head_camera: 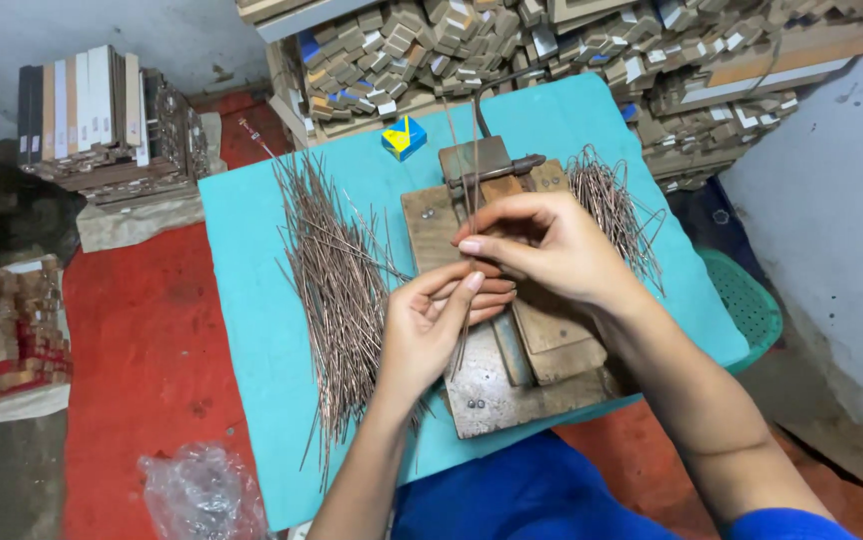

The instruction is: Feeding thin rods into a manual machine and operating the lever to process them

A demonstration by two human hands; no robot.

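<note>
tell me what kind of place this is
Probably a small hand workshop. A heap of thin metal rods lies on a teal table, a wooden jig sits under the hands, and stacks of wooden pieces line the wall.

We see our body | both arms bare up to above the elbow | a bright blue short sleeve [787, 523] at our right shoulder | blue cloth over the lap [522, 495] | hands without gloves, rings or watch
</note>
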